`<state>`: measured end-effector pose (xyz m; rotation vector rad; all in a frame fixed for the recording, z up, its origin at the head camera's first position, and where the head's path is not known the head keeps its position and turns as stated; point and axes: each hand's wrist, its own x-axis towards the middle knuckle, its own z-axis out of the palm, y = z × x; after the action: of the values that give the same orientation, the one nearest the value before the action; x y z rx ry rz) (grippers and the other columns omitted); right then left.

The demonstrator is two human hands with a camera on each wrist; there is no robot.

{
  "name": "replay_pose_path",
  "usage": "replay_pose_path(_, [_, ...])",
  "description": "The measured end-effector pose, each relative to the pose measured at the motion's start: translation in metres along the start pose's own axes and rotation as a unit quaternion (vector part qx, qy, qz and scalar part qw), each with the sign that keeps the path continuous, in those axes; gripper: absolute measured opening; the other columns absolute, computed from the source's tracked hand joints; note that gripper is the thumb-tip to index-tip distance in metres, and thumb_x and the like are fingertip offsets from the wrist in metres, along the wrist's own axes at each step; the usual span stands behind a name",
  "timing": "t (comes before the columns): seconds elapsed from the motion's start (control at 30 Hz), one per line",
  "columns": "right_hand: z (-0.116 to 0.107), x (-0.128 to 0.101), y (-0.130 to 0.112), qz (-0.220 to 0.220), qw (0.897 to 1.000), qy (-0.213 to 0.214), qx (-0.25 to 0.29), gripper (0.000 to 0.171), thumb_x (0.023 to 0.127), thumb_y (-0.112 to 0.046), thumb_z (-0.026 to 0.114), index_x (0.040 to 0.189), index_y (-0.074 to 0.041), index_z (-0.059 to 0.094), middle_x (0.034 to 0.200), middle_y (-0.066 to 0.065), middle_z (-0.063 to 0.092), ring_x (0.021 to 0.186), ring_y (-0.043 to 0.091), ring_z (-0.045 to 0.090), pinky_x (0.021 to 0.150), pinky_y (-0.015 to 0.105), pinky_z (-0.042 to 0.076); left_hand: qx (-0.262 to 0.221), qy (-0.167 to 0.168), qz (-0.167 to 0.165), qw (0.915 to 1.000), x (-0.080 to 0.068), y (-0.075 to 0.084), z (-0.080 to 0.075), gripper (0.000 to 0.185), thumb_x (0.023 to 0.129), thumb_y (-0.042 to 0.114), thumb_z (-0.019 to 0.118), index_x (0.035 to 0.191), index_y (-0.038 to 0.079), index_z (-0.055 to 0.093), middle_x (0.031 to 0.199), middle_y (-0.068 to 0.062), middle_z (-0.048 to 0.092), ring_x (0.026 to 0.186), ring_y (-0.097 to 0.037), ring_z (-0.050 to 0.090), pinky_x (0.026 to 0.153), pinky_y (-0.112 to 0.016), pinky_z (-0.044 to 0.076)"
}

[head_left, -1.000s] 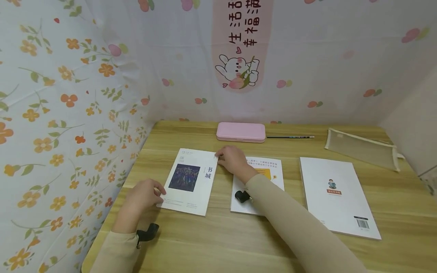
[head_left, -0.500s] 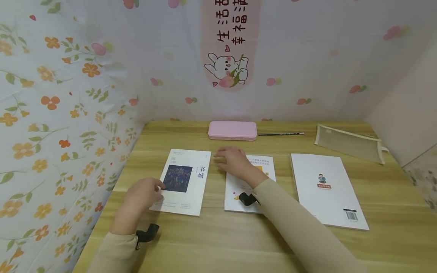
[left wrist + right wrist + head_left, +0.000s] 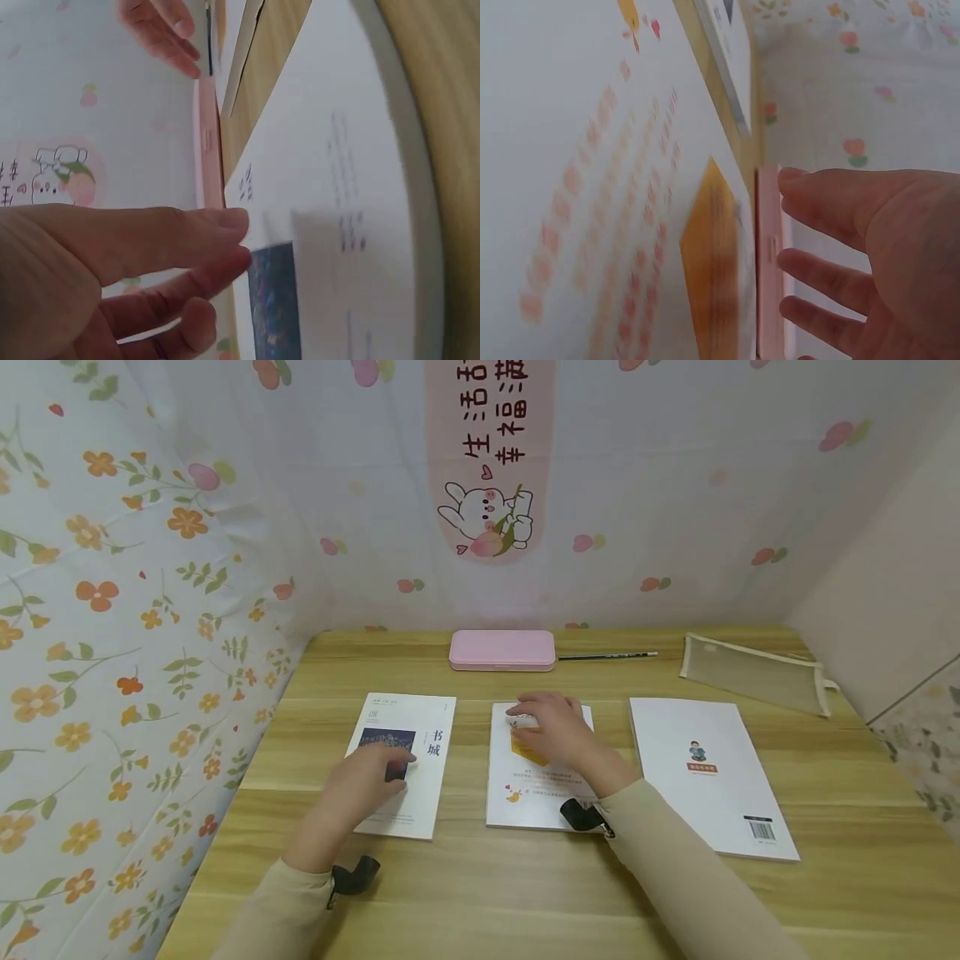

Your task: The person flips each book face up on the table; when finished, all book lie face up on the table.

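A thin white book [image 3: 423, 797] with a dark picture on its cover lies at the left of the table. My left hand [image 3: 356, 789] hovers over that picture, thumb and fingers loosely bent with nothing between them. In the left wrist view, the thumb [image 3: 187, 236] and index fingertip come close together above the cover. A second white book [image 3: 517, 810] with a yellow patch lies in the middle. Over its upper part is my right hand [image 3: 558, 735], fingers spread and relaxed. The right wrist view shows the right hand [image 3: 885, 247] holding nothing, beside the book's yellow patch [image 3: 712, 262].
To the right lies a larger white book [image 3: 693, 806] with a barcode. Along the back are a pink pencil case [image 3: 501, 649], a dark pencil [image 3: 609, 656] and a pale mesh pouch [image 3: 753, 678]. Patterned cloth [image 3: 360, 543] hangs behind and at the left of the wooden table.
My right hand has left the left book's upper right corner and moved right over the middle book. My left hand has shifted from that book's left edge to above its cover. The head view has turned slightly right.
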<state>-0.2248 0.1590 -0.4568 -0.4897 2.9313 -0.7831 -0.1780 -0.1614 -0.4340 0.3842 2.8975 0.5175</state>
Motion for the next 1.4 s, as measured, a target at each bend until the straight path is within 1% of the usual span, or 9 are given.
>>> replay_pose_path(0.23, [-0.018, -0.013, 0.028, 0.028, 0.999, 0.032, -0.015, 0.033, 0.097, -0.023, 0.070, 0.130, -0.017, 0.072, 0.151, 0.014, 0.056, 0.144, 0.042, 0.043, 0.112, 0.066, 0.021, -0.021, 0.002, 0.046, 0.9987, 0.009, 0.025, 0.018, 0.042, 0.084, 0.013, 0.085, 0.124, 0.019, 0.075, 0.102, 0.004, 0.074, 0.088, -0.016, 0.064, 0.071, -0.034, 0.051])
replay_pose_path(0.4, [-0.027, -0.025, 0.043, 0.054, 0.998, 0.020, -0.022, 0.032, 0.100, -0.022, 0.067, 0.132, -0.017, 0.071, 0.154, 0.014, 0.053, 0.146, 0.042, 0.039, 0.113, 0.067, 0.019, -0.033, -0.016, 0.075, 0.9965, 0.015, 0.042, 0.028, 0.045, 0.084, 0.015, 0.085, 0.127, 0.018, 0.073, 0.104, 0.003, 0.074, 0.090, -0.017, 0.066, 0.073, -0.035, 0.053])
replay_pose_path(0.53, [-0.030, -0.033, 0.053, 0.063, 0.998, 0.025, -0.012, 0.032, 0.102, -0.015, 0.063, 0.133, -0.015, 0.070, 0.155, 0.017, 0.051, 0.146, 0.045, 0.040, 0.112, 0.069, 0.021, -0.048, -0.041, 0.100, 0.9930, 0.018, 0.050, 0.034, 0.046, 0.084, 0.015, 0.084, 0.129, 0.016, 0.071, 0.107, 0.001, 0.073, 0.096, -0.018, 0.066, 0.084, -0.039, 0.055])
replay_pose_path(0.63, [-0.032, -0.037, 0.063, 0.068, 0.997, 0.031, -0.014, 0.033, 0.102, -0.008, 0.061, 0.133, -0.014, 0.070, 0.154, 0.018, 0.051, 0.145, 0.046, 0.042, 0.111, 0.071, 0.026, -0.052, -0.051, 0.119, 0.9902, 0.018, 0.054, 0.040, 0.049, 0.084, 0.016, 0.084, 0.131, 0.014, 0.070, 0.108, 0.002, 0.072, 0.101, -0.019, 0.066, 0.090, -0.041, 0.054])
replay_pose_path(0.73, [-0.033, -0.039, 0.070, 0.073, 0.997, 0.028, -0.018, 0.034, 0.102, -0.006, 0.061, 0.134, -0.014, 0.069, 0.155, 0.019, 0.050, 0.145, 0.047, 0.042, 0.111, 0.072, 0.028, -0.047, -0.052, 0.135, 0.9883, 0.016, 0.057, 0.044, 0.053, 0.083, 0.019, 0.086, 0.133, 0.014, 0.068, 0.107, 0.002, 0.071, 0.097, -0.018, 0.063, 0.088, -0.039, 0.054])
replay_pose_path(0.87, [-0.034, -0.042, 0.075, 0.076, 0.997, 0.026, -0.020, 0.034, 0.101, -0.005, 0.061, 0.133, -0.014, 0.070, 0.155, 0.018, 0.050, 0.144, 0.050, 0.037, 0.111, 0.074, 0.024, -0.045, -0.053, 0.146, 0.9869, 0.014, 0.062, 0.048, 0.053, 0.082, 0.029, 0.088, 0.131, 0.017, 0.069, 0.108, 0.002, 0.069, 0.093, -0.016, 0.061, 0.084, -0.038, 0.053])
replay_pose_path(0.97, [-0.034, -0.043, 0.077, 0.075, 0.997, 0.023, -0.020, 0.033, 0.101, -0.005, 0.061, 0.132, -0.015, 0.071, 0.155, 0.017, 0.050, 0.144, 0.049, 0.035, 0.111, 0.073, 0.020, -0.047, -0.052, 0.152, 0.9860, 0.014, 0.064, 0.049, 0.050, 0.083, 0.034, 0.087, 0.128, 0.019, 0.071, 0.108, 0.002, 0.068, 0.095, -0.017, 0.063, 0.086, -0.038, 0.053])
replay_pose_path(1.2, [-0.034, -0.043, 0.082, 0.061, 0.998, 0.017, -0.011, 0.036, 0.099, -0.003, 0.064, 0.132, -0.015, 0.071, 0.153, 0.017, 0.052, 0.142, 0.048, 0.038, 0.109, 0.073, 0.018, -0.046, -0.048, 0.162, 0.9845, 0.011, 0.066, 0.052, 0.046, 0.083, 0.032, 0.086, 0.125, 0.019, 0.072, 0.107, 0.002, 0.067, 0.093, -0.016, 0.062, 0.082, -0.035, 0.053])
replay_pose_path(1.4, [-0.033, -0.042, 0.086, 0.054, 0.998, 0.018, -0.008, 0.038, 0.096, -0.002, 0.068, 0.131, -0.016, 0.071, 0.151, 0.016, 0.055, 0.142, 0.046, 0.042, 0.108, 0.073, 0.018, -0.042, -0.042, 0.169, 0.9839, 0.009, 0.067, 0.054, 0.043, 0.084, 0.031, 0.086, 0.123, 0.017, 0.073, 0.106, 0.003, 0.067, 0.093, -0.015, 0.063, 0.081, -0.034, 0.053])
